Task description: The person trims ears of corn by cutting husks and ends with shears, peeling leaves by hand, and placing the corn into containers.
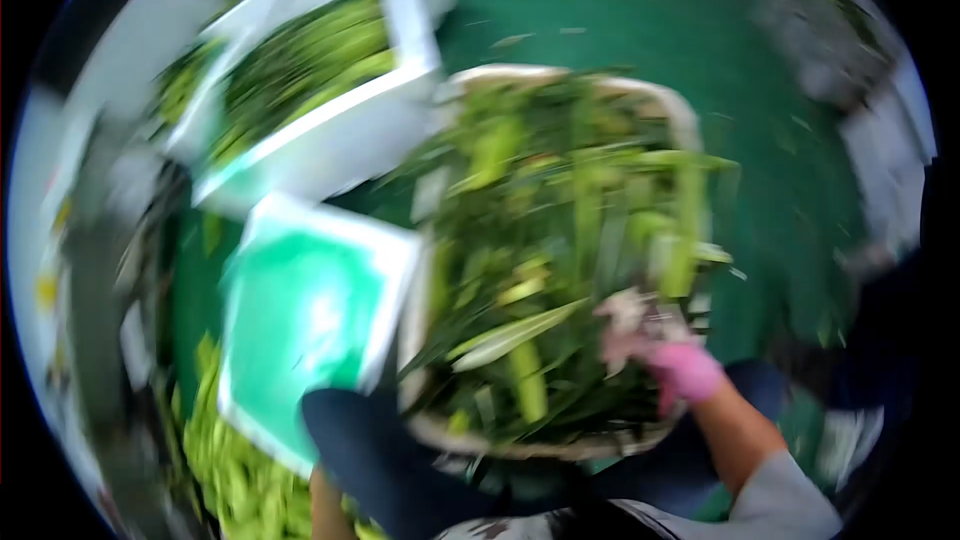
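Observation:
A large pale-rimmed basket (685,110) stands between my knees, heaped with long green leaves and trimmings (540,230). Over its right side is my right hand (650,340) in a pink, dirt-stained glove. Motion blur smears the fingers, so I cannot make out whether they grip anything. A broad, light-green leaf piece (682,240) lies just beyond them. Of my left arm only a bit of forearm (328,505) shows at the bottom edge; the hand itself is out of sight. Near that forearm is a pile of light-green, long vegetables (240,475).
Left of the basket sits a white foam box (400,260) with a bright green interior. Behind it, another white foam box (330,135) holds green vegetables, with more boxes beyond. The green floor (600,0) has scattered leaf scraps. Blurred pale items line the right edge.

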Demonstrator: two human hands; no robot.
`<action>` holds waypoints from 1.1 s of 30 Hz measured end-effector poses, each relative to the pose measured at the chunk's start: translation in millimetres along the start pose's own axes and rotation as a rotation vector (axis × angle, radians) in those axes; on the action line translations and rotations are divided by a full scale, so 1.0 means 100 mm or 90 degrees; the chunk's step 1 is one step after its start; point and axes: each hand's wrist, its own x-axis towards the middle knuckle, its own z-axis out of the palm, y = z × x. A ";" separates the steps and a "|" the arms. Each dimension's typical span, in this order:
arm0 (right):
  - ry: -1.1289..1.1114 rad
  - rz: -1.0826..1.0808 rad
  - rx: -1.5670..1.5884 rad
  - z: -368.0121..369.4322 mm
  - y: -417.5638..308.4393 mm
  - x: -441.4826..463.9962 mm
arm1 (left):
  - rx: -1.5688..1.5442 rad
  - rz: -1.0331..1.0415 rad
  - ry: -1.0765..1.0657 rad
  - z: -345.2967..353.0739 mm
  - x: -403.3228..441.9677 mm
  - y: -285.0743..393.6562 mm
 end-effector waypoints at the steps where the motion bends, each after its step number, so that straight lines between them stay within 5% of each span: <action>1: 0.000 0.155 0.008 -0.07 -0.10 0.07 | 0.021 -0.029 -0.006 0.31 -0.15 -0.15; 4: -0.059 0.151 0.289 -0.41 -0.01 0.10 | 0.093 -0.105 -0.064 1.27 -0.57 -0.54; 8: -0.082 0.124 0.427 -0.65 0.16 -0.14 | 0.169 -0.178 -0.163 2.15 -1.26 -0.79; 15: 0.135 0.233 0.706 0.19 0.15 -1.02 | 0.280 -0.239 -0.326 2.74 -2.53 -0.45; 18: 0.133 0.165 0.642 0.72 -0.23 -1.41 | 0.337 -0.238 -0.376 2.75 -3.11 0.14; 22: 0.356 0.185 0.463 1.45 -0.98 -2.38 | 0.429 -0.205 -0.445 2.59 -3.57 1.29; 26: 0.689 0.106 0.516 2.36 -1.73 -3.48 | 0.484 -0.140 -0.468 2.34 -4.05 2.47; 29: 0.842 0.024 0.652 2.88 -1.43 -4.13 | 0.489 -0.076 -0.474 2.17 -4.34 3.23; 33: 0.856 -0.026 0.798 3.40 -1.19 -4.49 | 0.447 0.002 -0.466 1.95 -4.58 4.07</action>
